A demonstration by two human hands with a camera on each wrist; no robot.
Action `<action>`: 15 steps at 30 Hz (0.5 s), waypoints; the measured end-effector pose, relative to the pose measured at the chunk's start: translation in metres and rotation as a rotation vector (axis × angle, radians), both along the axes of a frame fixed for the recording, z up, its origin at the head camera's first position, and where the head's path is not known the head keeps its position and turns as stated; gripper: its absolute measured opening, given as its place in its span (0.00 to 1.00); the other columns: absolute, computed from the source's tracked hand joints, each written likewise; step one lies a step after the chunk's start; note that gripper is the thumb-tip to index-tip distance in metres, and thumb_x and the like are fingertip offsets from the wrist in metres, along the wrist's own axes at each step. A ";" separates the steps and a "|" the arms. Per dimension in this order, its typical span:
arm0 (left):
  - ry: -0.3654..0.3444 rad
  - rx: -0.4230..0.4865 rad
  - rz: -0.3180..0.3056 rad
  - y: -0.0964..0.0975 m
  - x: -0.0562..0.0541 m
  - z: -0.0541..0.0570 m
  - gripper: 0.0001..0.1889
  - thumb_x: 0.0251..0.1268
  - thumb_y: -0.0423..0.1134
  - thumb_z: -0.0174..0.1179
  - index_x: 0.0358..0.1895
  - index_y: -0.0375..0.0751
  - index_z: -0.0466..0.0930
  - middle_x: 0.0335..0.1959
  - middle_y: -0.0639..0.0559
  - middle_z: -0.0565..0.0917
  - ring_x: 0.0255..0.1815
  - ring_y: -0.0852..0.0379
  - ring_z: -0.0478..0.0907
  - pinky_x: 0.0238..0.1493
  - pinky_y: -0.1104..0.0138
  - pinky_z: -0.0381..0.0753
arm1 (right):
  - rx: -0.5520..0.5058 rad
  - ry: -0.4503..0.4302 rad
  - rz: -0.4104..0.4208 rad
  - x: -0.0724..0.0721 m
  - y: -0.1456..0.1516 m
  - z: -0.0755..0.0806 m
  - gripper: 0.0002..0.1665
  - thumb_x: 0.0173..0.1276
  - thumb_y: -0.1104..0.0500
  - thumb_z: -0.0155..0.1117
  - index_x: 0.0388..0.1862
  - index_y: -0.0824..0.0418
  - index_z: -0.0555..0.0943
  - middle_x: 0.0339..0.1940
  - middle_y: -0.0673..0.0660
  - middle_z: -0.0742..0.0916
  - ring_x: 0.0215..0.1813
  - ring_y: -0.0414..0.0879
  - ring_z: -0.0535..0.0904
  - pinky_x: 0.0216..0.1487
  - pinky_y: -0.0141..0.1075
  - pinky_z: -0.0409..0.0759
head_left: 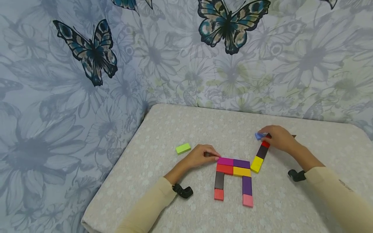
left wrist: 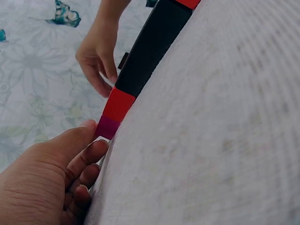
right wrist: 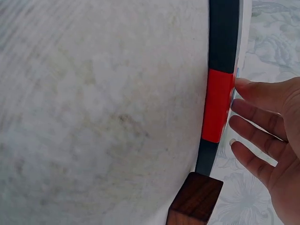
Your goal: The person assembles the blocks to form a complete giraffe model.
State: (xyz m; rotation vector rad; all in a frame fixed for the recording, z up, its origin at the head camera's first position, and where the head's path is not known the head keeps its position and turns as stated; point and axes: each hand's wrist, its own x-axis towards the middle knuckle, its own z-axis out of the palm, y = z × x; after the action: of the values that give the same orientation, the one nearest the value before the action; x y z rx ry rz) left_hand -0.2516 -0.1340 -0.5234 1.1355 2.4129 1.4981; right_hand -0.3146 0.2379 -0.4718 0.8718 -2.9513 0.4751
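Note:
Flat coloured blocks lie joined on the cloth-covered table. My left hand (head_left: 202,156) pinches the left corner of the magenta block (head_left: 225,161) between thumb and fingertips. Beside it are a purple block (head_left: 241,164), red block (head_left: 224,169) and yellow block (head_left: 242,171). Two columns run down from these, a dark grey block (head_left: 219,180) above a red one, and a purple block (head_left: 247,185) above a pink one. At the upper end of a slanted row, my right hand (head_left: 280,139) holds a blue block (head_left: 258,136) between thumb and index finger; its palm hides nearby pieces.
A lime green block (head_left: 183,149) lies apart, left of the left hand. The slanted row has a yellow block (head_left: 257,164) and a dark block (head_left: 262,151). A brown wooden block (right wrist: 197,197) stands near the right hand. Patterned walls border the table (head_left: 175,126).

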 end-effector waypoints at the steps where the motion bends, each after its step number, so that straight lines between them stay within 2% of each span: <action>1: 0.002 -0.001 -0.009 0.000 0.002 0.004 0.08 0.64 0.28 0.69 0.45 0.33 0.90 0.36 0.44 0.87 0.30 0.61 0.70 0.32 0.72 0.67 | -0.002 -0.001 -0.004 -0.001 0.000 -0.001 0.18 0.65 0.66 0.72 0.53 0.69 0.85 0.51 0.67 0.87 0.54 0.64 0.82 0.57 0.61 0.76; 4: 0.007 -0.004 -0.017 0.000 0.006 0.015 0.08 0.64 0.27 0.68 0.45 0.31 0.89 0.35 0.43 0.87 0.30 0.61 0.70 0.32 0.71 0.69 | -0.008 -0.019 -0.013 -0.004 0.000 -0.003 0.17 0.65 0.67 0.72 0.53 0.70 0.85 0.50 0.68 0.87 0.52 0.63 0.83 0.56 0.59 0.78; 10: -0.007 0.005 0.000 0.000 0.008 0.016 0.08 0.64 0.28 0.69 0.45 0.33 0.90 0.35 0.46 0.87 0.30 0.65 0.69 0.32 0.71 0.69 | -0.018 -0.073 -0.038 -0.012 -0.006 -0.005 0.18 0.66 0.67 0.71 0.54 0.71 0.84 0.50 0.68 0.87 0.50 0.61 0.84 0.55 0.57 0.79; 15: -0.016 -0.006 0.002 0.001 -0.004 -0.004 0.08 0.65 0.31 0.69 0.46 0.37 0.90 0.36 0.48 0.87 0.30 0.62 0.70 0.32 0.71 0.68 | -0.017 -0.064 -0.031 -0.013 -0.003 -0.007 0.18 0.66 0.67 0.71 0.54 0.71 0.84 0.50 0.67 0.87 0.50 0.60 0.84 0.55 0.57 0.79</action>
State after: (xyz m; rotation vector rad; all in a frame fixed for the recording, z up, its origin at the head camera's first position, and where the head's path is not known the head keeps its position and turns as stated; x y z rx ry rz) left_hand -0.2554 -0.1328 -0.5269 1.1159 2.4071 1.4936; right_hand -0.3278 0.2346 -0.4788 0.8237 -3.0086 0.5352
